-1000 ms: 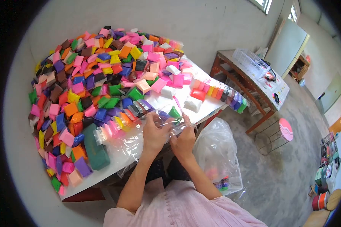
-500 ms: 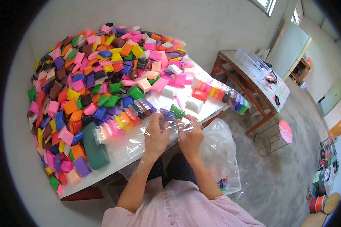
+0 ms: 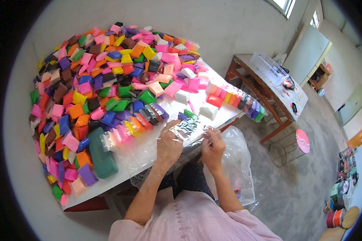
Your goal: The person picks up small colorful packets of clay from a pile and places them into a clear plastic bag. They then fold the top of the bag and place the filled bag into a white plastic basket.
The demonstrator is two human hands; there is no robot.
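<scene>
Clear plastic bag [image 3: 191, 130]: stretched between the two hands, low over the front edge of the white-topped desk [image 3: 128, 162], crinkled and shining in the light.
Left hand [image 3: 169, 143]: mostly closed, fingers bent and grasping the bag's near side; some of the film lies over the fingers, so the exact grip is hard to see.
Right hand [image 3: 214, 147]: nearly closed, thumb and fingertips pinching the bag's other side, the remaining fingers curled in.
Green packet [image 3: 188, 113]: just beyond the bag, between the hands, with a purple packet [image 3: 182, 116] beside it.
Overlapping row of packets [image 3: 134, 125]: on the desk near the left hand, running from pale and pink through yellow and orange to black and purple.
Green case [image 3: 102, 154]: lying at the pale end of that row.
Heap of colored packets [image 3: 84, 84]: spread over the far and left parts of the desk.
White packet [image 3: 208, 110]: beyond the right hand, a red packet [image 3: 214, 100] next to it.
Second row [image 3: 236, 100]: slanting out to the desk's right end.
White basket [image 3: 249, 186]: below the desk, beside the right forearm, with clear plastic bulging over it.
</scene>
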